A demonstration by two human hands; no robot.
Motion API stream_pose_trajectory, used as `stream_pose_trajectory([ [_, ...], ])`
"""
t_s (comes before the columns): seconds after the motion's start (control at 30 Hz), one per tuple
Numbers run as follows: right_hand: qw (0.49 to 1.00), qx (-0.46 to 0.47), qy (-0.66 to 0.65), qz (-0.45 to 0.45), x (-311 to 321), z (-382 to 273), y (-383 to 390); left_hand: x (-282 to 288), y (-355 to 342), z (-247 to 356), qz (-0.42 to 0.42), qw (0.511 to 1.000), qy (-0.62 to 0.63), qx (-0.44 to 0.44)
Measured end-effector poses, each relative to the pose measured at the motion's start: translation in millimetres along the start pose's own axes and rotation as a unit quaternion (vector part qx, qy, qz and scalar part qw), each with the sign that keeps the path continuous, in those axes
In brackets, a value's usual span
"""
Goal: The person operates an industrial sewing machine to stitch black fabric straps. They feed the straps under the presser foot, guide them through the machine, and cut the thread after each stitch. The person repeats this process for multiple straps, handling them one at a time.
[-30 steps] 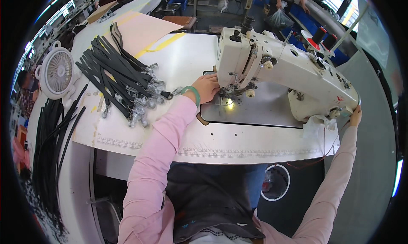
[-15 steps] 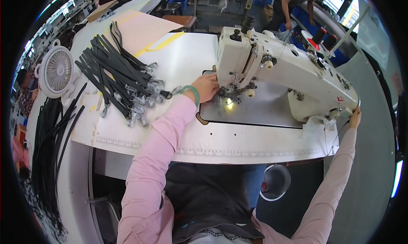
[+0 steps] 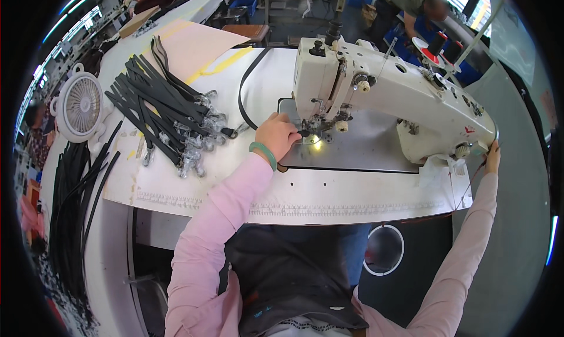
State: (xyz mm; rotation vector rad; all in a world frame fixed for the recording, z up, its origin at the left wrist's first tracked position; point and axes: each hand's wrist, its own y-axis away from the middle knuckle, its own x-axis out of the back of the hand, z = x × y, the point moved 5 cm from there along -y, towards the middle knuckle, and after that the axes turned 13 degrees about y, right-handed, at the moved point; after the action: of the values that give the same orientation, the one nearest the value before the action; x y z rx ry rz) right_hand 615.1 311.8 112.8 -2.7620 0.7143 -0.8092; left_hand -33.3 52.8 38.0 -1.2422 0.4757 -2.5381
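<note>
My left hand (image 3: pixel 276 136), a green bangle at its wrist, pinches a black strap (image 3: pixel 241 93) just left of the needle area of a white sewing machine (image 3: pixel 385 81). The strap's end (image 3: pixel 303 133) reaches from my fingertips to the presser foot (image 3: pixel 315 127); its other part curves up and away behind the hand. At the machine's right end, my right hand (image 3: pixel 493 158) has its fingers on the handwheel (image 3: pixel 495 138), which is mostly hidden. Left of my left hand lies a pile of black straps (image 3: pixel 158 99) with clear-wrapped ends (image 3: pixel 194 149).
A small white fan (image 3: pixel 81 105) stands at the table's left, above more black straps (image 3: pixel 67 214) hanging over the side. A ruler strip (image 3: pixel 346 209) runs along the front edge. Thread spools (image 3: pixel 437 43) stand behind the machine. A person (image 3: pixel 411 5) bends at the back right.
My left hand has drawn back from the needle area, toward me and slightly left. The black strap now shows, arching behind it. My right hand stays at the handwheel, its fingers slightly shifted.
</note>
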Motion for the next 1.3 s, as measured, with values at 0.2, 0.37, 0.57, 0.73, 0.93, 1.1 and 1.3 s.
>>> stream_pose_trajectory([
  [0.2,0.997,0.024,0.023,0.062,3.6,2.9,-3.5,-2.1,-5.8,-6.6,0.002,0.997,0.054,-0.062],
  [0.37,0.962,0.015,-0.269,0.043,-50.9,23.4,47.6,-3.1,-4.6,-8.8,-0.010,0.998,0.050,-0.043],
  [0.57,0.992,0.031,-0.078,0.090,-12.2,25.2,28.1,-5.7,-8.4,-5.1,-0.007,0.996,0.056,-0.069],
  [0.73,0.983,0.065,0.144,0.094,1.9,-24.6,-8.1,-2.0,-5.8,-9.0,-0.002,0.997,0.044,-0.061],
  [0.93,0.998,-0.020,-0.030,0.041,-6.3,49.6,-2.1,-5.6,-9.4,-8.3,0.006,0.996,0.053,-0.069],
  [1.1,0.991,0.054,-0.077,0.094,-12.7,40.8,9.2,-3.9,-8.8,-8.6,-0.001,0.997,0.052,-0.057],
  [1.3,0.999,-0.019,-0.001,0.047,-30.4,-16.0,25.1,1.5,-4.3,-15.8,0.004,0.999,0.022,-0.044],
])
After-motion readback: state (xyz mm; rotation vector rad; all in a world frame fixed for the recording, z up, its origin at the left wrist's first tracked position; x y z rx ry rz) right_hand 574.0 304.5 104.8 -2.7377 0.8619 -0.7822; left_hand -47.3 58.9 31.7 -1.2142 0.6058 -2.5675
